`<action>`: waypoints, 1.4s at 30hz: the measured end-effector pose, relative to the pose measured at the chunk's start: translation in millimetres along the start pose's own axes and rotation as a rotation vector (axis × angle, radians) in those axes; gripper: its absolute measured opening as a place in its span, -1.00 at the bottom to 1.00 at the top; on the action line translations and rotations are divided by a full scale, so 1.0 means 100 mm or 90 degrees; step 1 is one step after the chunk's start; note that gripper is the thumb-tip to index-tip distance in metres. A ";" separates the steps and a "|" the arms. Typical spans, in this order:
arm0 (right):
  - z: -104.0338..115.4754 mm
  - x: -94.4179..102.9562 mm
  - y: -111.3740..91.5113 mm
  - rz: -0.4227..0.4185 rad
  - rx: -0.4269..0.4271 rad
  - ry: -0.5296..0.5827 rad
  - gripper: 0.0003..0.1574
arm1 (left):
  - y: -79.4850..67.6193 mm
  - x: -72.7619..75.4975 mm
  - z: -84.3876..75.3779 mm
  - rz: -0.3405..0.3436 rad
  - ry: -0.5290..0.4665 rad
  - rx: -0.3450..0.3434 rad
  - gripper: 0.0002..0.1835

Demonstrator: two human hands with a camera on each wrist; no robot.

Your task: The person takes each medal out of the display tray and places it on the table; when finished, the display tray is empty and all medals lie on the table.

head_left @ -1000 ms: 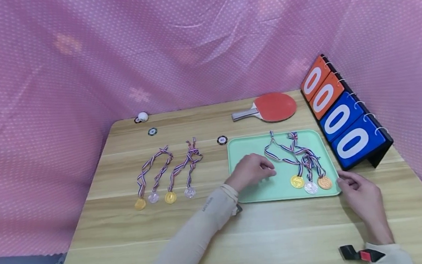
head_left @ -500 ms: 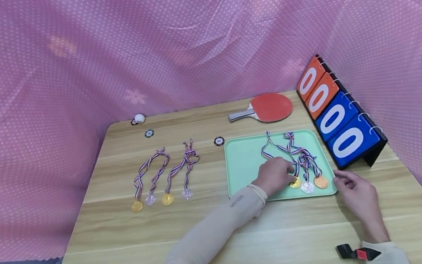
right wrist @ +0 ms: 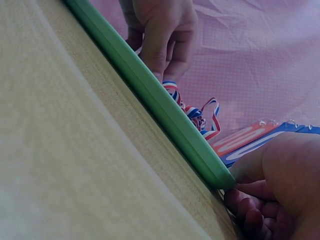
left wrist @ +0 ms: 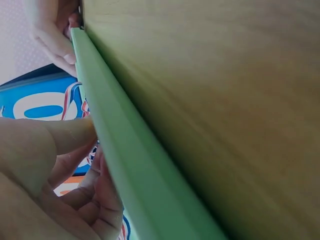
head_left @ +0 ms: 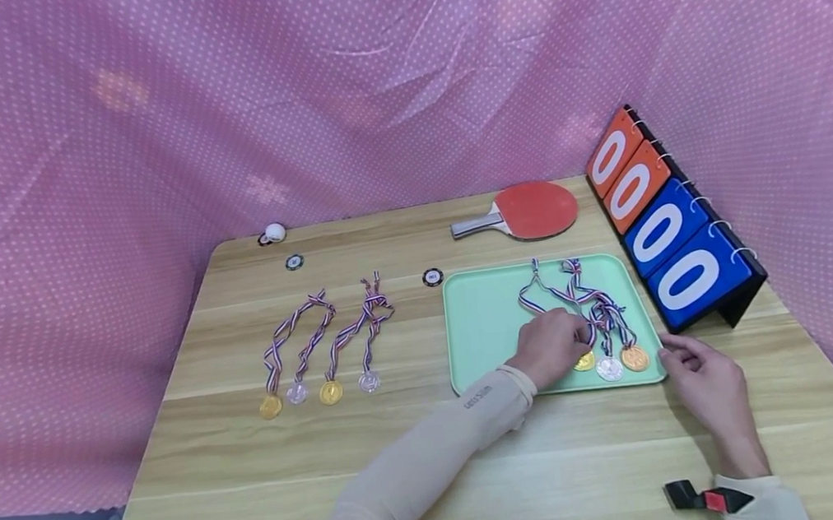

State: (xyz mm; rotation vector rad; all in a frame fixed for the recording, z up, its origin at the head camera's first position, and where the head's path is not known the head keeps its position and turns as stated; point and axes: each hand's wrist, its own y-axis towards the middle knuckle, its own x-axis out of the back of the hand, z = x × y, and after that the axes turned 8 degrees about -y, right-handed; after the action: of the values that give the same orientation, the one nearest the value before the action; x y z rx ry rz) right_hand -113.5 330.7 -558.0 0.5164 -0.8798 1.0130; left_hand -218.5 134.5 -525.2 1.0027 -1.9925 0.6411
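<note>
On the green tray [head_left: 491, 311] lie a gold medal [head_left: 585, 361], a silver medal [head_left: 609, 369] and a bronze medal [head_left: 635, 358], their striped ribbons bunched behind them. My left hand [head_left: 551, 347] reaches over the tray and pinches the gold medal's ribbon just above the disc, partly covering both. In the right wrist view, its thumb and fingers meet at the striped ribbon [right wrist: 171, 86]. My right hand [head_left: 710, 383] grips the tray's near right corner. The right wrist view shows that thumb on the rim, with the other fingers curled below.
Several medals with ribbons lie in a row on the table's left, including a gold one [head_left: 331, 393]. Behind are a red table tennis paddle [head_left: 537, 210], poker chips [head_left: 433, 277] and a white ball [head_left: 275, 233]. A flip scoreboard [head_left: 674, 229] stands right of the tray.
My left hand has come rightward over the tray to the gold medal and taken its ribbon. That ribbon's far end has shifted slightly right. The right hand stays at the tray corner.
</note>
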 end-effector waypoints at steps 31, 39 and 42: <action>0.01 0.01 0.01 0.024 -0.025 0.008 -0.50 | -0.15 0.44 0.38 -0.037 -0.377 0.141 -0.95; 0.01 0.02 0.00 0.026 -0.015 0.004 -0.49 | -0.19 0.91 0.50 -0.067 -0.407 0.152 -0.94; 0.02 0.02 -0.01 0.029 -0.013 0.005 -0.49 | -0.20 1.14 0.52 -0.081 -0.421 0.158 -0.93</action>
State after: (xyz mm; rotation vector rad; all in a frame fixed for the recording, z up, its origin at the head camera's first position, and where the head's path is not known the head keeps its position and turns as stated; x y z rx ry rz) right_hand -113.0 329.8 -555.7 0.4768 -0.8972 1.0467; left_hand -265.9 37.8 -458.4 1.6396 -2.4157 0.5354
